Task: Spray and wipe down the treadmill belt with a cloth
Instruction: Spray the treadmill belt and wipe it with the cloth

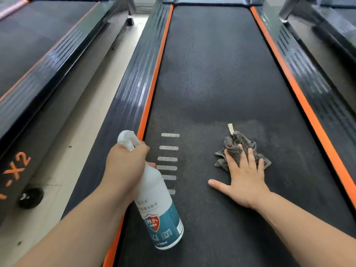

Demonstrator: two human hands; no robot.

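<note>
Gripping neck of disinfectant spray bottle (159, 205) in left hand (125, 162) over belt's left edge, fingers curled round it, fingertips mostly hidden. Pressing crumpled grey cloth (237, 145) onto treadmill belt (212, 74) with right hand (244, 178), fingers straight and spread, thumb splayed on belt. Open belt ahead between orange side strips (154, 78). Bottle label mostly illegible.

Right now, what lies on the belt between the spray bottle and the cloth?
Head view: only white dash markings printed on the belt.
</note>
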